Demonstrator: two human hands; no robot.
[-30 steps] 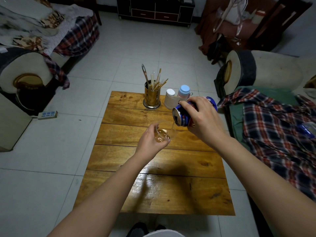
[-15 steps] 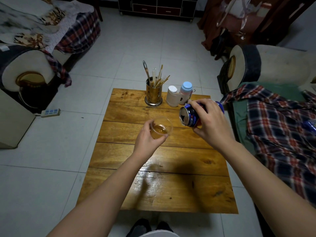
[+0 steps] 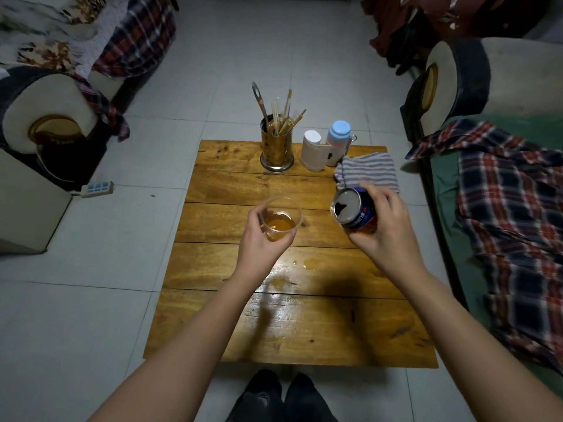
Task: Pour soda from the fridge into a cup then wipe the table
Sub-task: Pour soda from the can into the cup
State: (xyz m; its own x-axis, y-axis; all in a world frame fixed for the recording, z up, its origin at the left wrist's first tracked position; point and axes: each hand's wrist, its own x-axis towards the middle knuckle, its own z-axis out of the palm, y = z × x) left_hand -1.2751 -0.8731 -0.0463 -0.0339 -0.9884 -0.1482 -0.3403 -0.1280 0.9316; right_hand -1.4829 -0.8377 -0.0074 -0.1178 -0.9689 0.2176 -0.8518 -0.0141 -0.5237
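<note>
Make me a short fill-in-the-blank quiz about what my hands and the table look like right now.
1. The left hand holds a clear ____ of amber drink.
2. The right hand grips an opened ____.
3. The striped cloth lies on the table's far ____ corner.
4. Small ____ dot the boards.

Answers: cup; can; right; spills

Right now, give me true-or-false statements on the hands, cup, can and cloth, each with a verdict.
1. The left hand holds a clear cup with amber drink in it. True.
2. The right hand holds the can with its opened top in view. True.
3. The striped cloth lies on the floor. False: it lies on the wooden table, at the far right.
4. The tabletop is dry. False: small spills lie below the cup.
5. The utensil holder has tipped over. False: it stands upright.
</note>
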